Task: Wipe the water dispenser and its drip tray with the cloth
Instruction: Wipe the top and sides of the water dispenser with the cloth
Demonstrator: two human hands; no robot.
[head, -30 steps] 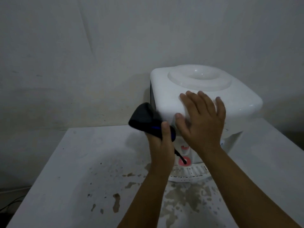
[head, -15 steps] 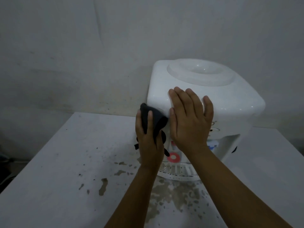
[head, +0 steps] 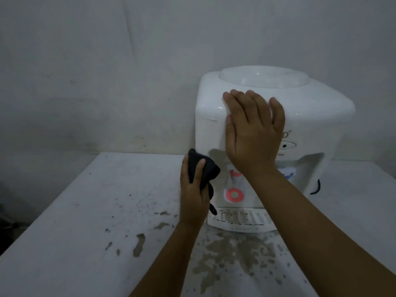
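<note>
Left hand (head: 194, 196), gripping the dark cloth (head: 203, 170), has descended the white plastic water dispenser (head: 310, 108); right hand (head: 252, 133) rests flat, fingers extended.

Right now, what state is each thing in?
water dispenser: upright on the table, bottle seat empty.
drip tray: in place, dirty.
cloth: bunched, against the dispenser's left front.
left hand: grips the cloth.
right hand: flat on the dispenser.
table: stained.

Left hand (head: 194, 196) carried the cloth (head: 202, 171) down from the water dispenser's (head: 310, 108) upper left corner to its lower front-left edge, beside the red tap.
</note>
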